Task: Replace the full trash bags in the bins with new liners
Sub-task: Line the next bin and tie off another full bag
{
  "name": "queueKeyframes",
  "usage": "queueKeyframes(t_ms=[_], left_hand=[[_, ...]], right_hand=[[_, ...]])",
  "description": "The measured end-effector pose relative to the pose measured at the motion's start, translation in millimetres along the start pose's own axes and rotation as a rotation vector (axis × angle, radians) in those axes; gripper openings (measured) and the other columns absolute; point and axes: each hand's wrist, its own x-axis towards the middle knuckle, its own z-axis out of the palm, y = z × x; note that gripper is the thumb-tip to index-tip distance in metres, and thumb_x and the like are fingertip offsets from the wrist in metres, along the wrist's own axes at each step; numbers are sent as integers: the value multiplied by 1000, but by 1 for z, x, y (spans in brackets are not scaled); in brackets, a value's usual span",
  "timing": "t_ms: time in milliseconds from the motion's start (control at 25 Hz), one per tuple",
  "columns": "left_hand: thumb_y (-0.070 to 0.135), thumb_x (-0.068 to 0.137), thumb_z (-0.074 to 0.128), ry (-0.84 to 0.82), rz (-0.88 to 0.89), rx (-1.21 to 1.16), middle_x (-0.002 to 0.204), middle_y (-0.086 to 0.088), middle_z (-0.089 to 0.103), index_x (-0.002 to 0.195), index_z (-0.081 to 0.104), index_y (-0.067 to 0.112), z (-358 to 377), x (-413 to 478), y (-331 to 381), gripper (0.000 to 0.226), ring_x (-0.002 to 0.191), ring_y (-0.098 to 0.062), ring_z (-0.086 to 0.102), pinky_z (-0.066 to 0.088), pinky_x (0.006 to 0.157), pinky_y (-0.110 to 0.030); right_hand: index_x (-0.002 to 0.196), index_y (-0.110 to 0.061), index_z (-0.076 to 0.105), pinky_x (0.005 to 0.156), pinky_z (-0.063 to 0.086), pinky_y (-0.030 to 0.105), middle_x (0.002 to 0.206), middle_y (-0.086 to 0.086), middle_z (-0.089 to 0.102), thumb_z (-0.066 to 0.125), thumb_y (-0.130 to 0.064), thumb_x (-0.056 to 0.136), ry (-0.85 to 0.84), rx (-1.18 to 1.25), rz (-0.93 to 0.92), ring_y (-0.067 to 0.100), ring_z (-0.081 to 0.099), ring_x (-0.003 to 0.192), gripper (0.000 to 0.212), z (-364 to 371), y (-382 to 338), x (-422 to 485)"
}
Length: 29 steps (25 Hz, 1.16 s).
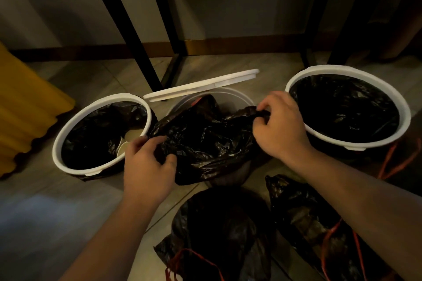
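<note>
Black metal table legs [127, 24] stand along the far edge of the grey tiled floor [45, 200], with a yellow corrugated sheet [27, 107] at its left edge. Three round white plastic bins stand in a row. The left bin [114, 98] is lined and holds paper cups [127, 141]. The right bin [342, 69] is lined too. A white ring lid [201, 85] leans behind the middle bin [233, 95]. Two tied black bags with red drawstrings [223, 223] [303, 216] lie nearest the person.

A crumpled black plastic liner [205, 139] drapes over the middle bin's mouth, its long axis running left to right. The left hand [148, 162] clutches its left edge with curled fingers. The right hand [280, 125] pinches its right edge.
</note>
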Motion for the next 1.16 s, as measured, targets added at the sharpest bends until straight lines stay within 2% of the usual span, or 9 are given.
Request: queueKeyframes(t_ms=[40,120,200,240,440,640,800,920,1160], left_hand=[[21,92,72,50,61,47,141,-9,54,133,71,17,1,2,6,41,94,30,48,36,76,4],[17,94,69,95,156,133,126,-12,67,123,77,10,2,9,20,31,108,10,55,32,83,3],[18,96,66,64,198,207,115,-14,73,115,79,8,7,19,32,25,112,-22,61,37,88,-17],[20,97,65,25,192,224,115,-15,73,114,78,6,11,24,33,25,113,-28,60,41,90,-25],[31,100,63,-151,-16,125,135,-16,59,148,54,17,23,45,26,50,124,-29,55,40,93,-29],[8,99,55,-211,-80,44,140,-14,60,164,34,25,26,47,16,71,129,-35,55,48,108,-45],[-2,91,53,-262,-92,0,128,-1,66,167,23,33,15,39,10,89,112,-24,62,53,90,-37],[-3,89,53,-306,-81,10,118,1,68,167,19,34,14,40,11,93,103,-22,63,50,79,-34],[10,95,55,-382,-129,148,130,-19,62,163,28,19,23,73,30,74,121,-43,59,50,98,-44]], right_hand=[[100,-15,67,86,45,28,110,0,56,66,-10,85,-14,-74,-107,19,53,104,15,0,-5,8],[108,-12,70,88,52,39,111,5,59,66,-15,88,-178,-266,-171,27,56,107,20,4,-14,26],[118,-14,70,86,57,46,119,7,56,69,-19,89,-336,-443,-166,32,59,106,30,13,-20,38],[119,-14,69,84,58,47,120,6,53,71,-19,88,-378,-490,-159,32,60,105,31,18,-22,42],[102,-9,72,74,52,38,108,11,57,62,-12,95,-271,-432,-155,34,64,96,12,32,-5,53],[96,-14,69,72,44,33,93,5,62,59,-22,101,-170,-130,26,28,61,88,14,36,17,52],[84,-19,65,61,47,33,77,-2,67,60,-26,94,-151,-59,177,21,63,74,14,25,24,53],[80,-20,59,55,40,30,75,0,62,56,-27,90,-201,-103,218,17,57,69,13,18,21,58],[101,-9,74,84,60,42,103,9,69,67,-13,89,-293,-260,125,29,66,92,15,23,7,92]])
